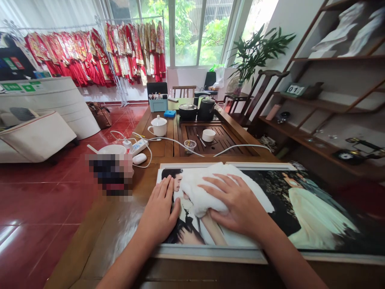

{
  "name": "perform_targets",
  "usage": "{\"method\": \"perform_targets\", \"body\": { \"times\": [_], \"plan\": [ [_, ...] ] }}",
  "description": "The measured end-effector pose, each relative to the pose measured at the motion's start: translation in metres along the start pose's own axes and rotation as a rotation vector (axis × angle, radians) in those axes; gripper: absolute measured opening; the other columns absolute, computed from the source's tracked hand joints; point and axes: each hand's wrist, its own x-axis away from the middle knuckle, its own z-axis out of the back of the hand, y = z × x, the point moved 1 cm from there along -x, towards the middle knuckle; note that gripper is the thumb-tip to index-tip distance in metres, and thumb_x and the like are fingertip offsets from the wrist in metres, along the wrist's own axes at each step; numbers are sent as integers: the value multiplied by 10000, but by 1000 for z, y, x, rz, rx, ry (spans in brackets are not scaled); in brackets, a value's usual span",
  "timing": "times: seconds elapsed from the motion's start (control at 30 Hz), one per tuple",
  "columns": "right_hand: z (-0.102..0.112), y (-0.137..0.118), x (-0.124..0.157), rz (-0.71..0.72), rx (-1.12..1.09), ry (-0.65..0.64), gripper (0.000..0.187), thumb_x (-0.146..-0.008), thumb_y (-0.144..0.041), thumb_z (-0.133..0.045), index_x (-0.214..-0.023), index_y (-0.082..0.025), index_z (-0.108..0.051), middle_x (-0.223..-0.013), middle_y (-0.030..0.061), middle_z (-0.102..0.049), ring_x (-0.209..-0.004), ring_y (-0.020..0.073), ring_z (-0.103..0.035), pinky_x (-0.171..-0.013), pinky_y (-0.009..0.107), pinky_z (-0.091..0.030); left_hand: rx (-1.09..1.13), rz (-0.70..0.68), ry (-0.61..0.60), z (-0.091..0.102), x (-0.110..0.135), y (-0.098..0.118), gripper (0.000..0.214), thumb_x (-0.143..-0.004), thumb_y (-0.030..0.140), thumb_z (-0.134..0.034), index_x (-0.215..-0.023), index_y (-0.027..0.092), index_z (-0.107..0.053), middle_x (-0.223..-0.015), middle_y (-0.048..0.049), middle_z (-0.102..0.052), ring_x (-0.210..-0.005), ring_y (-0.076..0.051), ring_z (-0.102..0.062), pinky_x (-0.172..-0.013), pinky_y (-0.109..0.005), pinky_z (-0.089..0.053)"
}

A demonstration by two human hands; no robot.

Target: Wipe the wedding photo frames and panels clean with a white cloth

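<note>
Right hand (237,200) presses open and flat on a white cloth (204,188), while the left hand (159,210) (fingers spread, also open) pins the framed wedding photo (210,253).

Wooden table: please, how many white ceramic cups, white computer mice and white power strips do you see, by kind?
White lidded ceramic cup: 1
White round ceramic cup: 1
White plastic computer mouse: 1
White plastic power strip: 1
Total: 4
</note>
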Motion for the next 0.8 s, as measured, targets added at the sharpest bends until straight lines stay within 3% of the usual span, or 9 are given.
{"method": "perform_targets", "body": {
  "times": [0.27, 0.53, 0.8],
  "plan": [
    [-6, -10, 1, 68, -6, -6, 543, -812, -359, -574, -1349, -339, -499, -1416, 7, -525, -1285, 303, -447, -1032, 555, -274, -11, -7, -13, 0, 1, 0, 566, -980, 324, -371, -1489, 82, -321, -1564, -151, -305, -1451, -266, -254, -1186, -467, -250],
    [0, 4, 0, 13, 18, 27, 494, -836, -359, -565, -1326, -301, -529, -1398, 36, -539, -1253, 305, -473, -1008, 534, -309, -21, 2, -17, 1, 1, 1, 567, -992, 345, -351, -1493, 82, -313, -1562, -155, -309, -1443, -271, -272, -1180, -475, -260],
    [-3, -14, 0, 77, -33, -18, 546, -811, -363, -576, -1351, -331, -502, -1413, 10, -528, -1284, 296, -450, -1046, 542, -257, 14, -13, -26, 2, 1, 1, 565, -964, 292, -394, -1489, 97, -318, -1564, -152, -305, -1452, -270, -253, -1186, -470, -242]
  ]
}}
